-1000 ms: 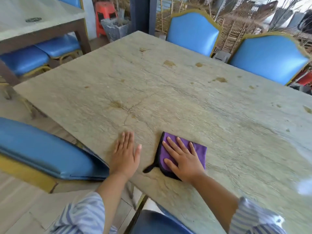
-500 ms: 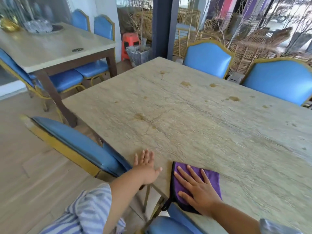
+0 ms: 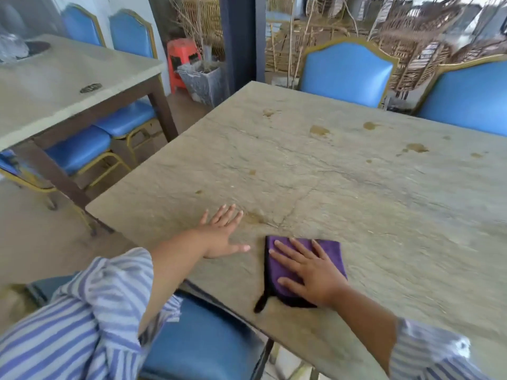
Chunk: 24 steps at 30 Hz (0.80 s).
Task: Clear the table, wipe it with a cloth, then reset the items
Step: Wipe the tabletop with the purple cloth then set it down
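A folded purple cloth with a black edge lies flat near the front edge of the pale stone table. My right hand presses down on the cloth with straight, spread fingers. To its left, my left hand rests flat on the bare tabletop, fingers straight and apart, a short gap from the cloth. Brown stains dot the far part of the table.
A blue chair seat is tucked under the front edge below my arms. Two blue chairs stand at the far side. A second table with blue chairs stands to the left, and an orange stool sits behind.
The view has swung left and both hands now lie further in from the table's front edge. The right hand has stayed flat on the cloth and the left flat on the table.
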Available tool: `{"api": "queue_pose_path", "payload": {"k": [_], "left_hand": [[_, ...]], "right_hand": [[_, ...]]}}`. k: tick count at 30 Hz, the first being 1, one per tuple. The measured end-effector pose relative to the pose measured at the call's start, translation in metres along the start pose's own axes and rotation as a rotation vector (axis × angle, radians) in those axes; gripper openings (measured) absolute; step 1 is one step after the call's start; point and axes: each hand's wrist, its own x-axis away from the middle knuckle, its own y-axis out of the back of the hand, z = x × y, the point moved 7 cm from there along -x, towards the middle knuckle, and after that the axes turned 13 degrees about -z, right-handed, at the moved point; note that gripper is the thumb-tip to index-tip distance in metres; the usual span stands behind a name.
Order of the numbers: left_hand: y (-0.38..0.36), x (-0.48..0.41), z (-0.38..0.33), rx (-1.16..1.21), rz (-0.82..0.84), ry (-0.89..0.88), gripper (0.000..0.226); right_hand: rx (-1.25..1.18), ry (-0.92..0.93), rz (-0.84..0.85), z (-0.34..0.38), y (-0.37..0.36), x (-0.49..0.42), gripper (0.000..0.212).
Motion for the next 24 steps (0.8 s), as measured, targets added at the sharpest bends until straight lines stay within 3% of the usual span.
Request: {"api": "queue_pose_path", "payload": {"k": [3,6,11,13,17,18,20,22,24], "left_hand": [[-0.007,0.002,0.057,-0.019,0.082,0.001,0.101],[-0.031,0.007,0.094,-0.032,0.191,0.099,0.118],[-0.055,-0.001,0.099,0.016,0.195,0.153,0.135],[-0.055,-0.003,0.1,0.03,0.19,0.143,0.136],[-0.053,-0.002,0.099,0.048,0.213,0.122,0.136],[-0.053,-0.001,0.099,0.052,0.219,0.116,0.138],[-0.052,0.0,0.099,0.051,0.215,0.106,0.142],[-0.052,0.001,0.098,0.036,0.207,0.098,0.145],[-0.052,0.002,0.098,0.032,0.212,0.088,0.146]], "right_hand": [[0.002,-0.393,-0.101,-0.05,0.005,-0.053,0.06],[-0.006,-0.56,-0.14,-0.036,0.002,-0.064,0.061],[-0.049,-0.095,0.025,0.041,-0.014,-0.034,0.065],[-0.005,-0.114,0.021,0.015,-0.01,-0.04,0.062],[0.024,-0.71,-0.162,-0.046,-0.001,-0.076,0.061],[0.016,-0.773,-0.186,-0.038,-0.002,-0.084,0.061],[-0.012,-0.657,-0.179,0.003,-0.009,-0.096,0.064],[-0.036,-0.358,-0.098,0.054,-0.018,-0.09,0.07],[-0.064,-0.189,-0.043,0.061,-0.017,-0.082,0.07]]}}
